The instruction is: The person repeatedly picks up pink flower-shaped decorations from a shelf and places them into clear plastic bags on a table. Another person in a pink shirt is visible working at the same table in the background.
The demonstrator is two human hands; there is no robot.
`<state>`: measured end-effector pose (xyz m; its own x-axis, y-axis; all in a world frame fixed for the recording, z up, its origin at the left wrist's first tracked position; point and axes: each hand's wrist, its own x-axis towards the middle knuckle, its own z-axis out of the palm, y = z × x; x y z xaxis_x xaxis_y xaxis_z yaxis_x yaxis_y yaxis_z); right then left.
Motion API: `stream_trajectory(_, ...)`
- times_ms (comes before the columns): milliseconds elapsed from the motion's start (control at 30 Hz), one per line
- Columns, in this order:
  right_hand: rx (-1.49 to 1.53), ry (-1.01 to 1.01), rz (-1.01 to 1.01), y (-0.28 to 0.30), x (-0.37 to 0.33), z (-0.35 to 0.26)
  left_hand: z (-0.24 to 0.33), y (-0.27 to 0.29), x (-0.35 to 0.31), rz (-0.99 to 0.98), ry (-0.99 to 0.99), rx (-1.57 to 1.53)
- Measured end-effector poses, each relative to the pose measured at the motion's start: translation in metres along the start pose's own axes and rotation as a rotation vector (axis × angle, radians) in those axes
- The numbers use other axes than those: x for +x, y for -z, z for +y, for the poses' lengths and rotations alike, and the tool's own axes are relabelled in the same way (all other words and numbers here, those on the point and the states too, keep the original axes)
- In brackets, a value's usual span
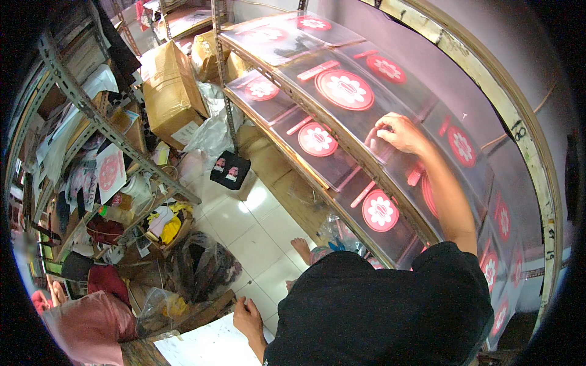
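My right hand (pixel 400 133) reaches over the upper tier of a long slanted rack. Its thumb and fingers are pinched together at the edge of a dark, glossy panel; whatever is between them is too small to make out. Several such panels lie in rows, each printed with a pinkish-red disc and white flower, like the printed panel (pixel 344 89) just beyond my hand and another printed panel (pixel 379 210) on the lower tier. Low on my left side, my left hand (pixel 247 317) hangs with fingers loosely bent and apart, beside a white sheet (pixel 204 346).
A metal-edged rack rail (pixel 342 141) runs diagonally beneath my right arm. Left of the tiled floor (pixel 256 226) stand cluttered shelves (pixel 91 122) and a taped cardboard box (pixel 174 91). A black printed item (pixel 231 171) lies by the rack. Another person's pink sleeve (pixel 91 326) shows lower left.
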<state>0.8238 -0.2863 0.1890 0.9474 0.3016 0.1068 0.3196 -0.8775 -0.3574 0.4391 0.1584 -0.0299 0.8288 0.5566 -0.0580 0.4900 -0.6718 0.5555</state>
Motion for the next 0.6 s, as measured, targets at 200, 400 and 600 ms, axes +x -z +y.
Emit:
stream_trajectory(200,-0.084,0.147,0.125,-0.002,0.042,-0.036,0.006,-0.002,0.004,0.024,0.073,0.033)
stream_trajectory(400,-0.135,0.288,0.235,-0.044,0.146,-0.066,0.012,-0.006,0.005,0.103,0.116,0.028)
stream_trajectory(600,-0.245,0.285,0.31,-0.085,0.225,-0.091,0.011,-0.016,0.001,0.202,0.152,0.061)
